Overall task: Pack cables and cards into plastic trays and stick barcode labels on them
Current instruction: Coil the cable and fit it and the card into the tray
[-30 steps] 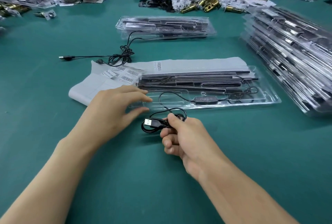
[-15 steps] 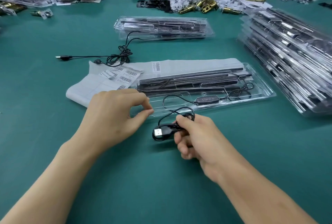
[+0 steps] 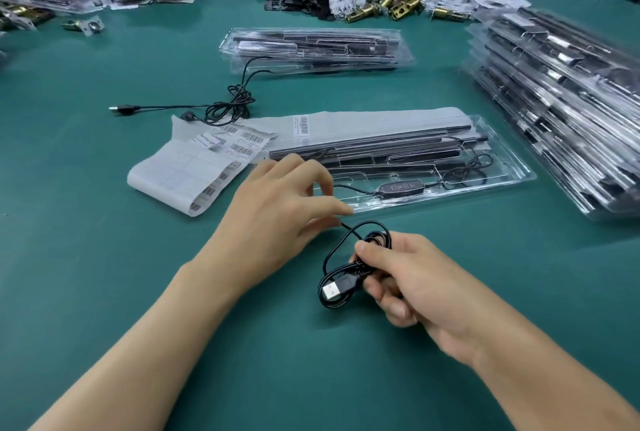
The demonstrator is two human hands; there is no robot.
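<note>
Currently, cable-packing step: right hand (image 3: pixel 408 278) grips coiled cable (image 3: pixel 341 280) above table (image 3: pixel 104 257), just beside near edge of tray (image 3: pixel 502 185); left hand (image 3: pixel 277 209) pinches its loose strand; next move likely calls for seating coil in tray.

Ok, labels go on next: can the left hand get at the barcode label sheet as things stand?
Likely yes, once the left hand drops the cable; the label sheet lies uncovered just beside it.

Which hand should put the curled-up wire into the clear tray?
Right, likely. The right hand grips the coiled cable just in front of the tray. The left hand only pinches its strand near the tray's edge.
</note>
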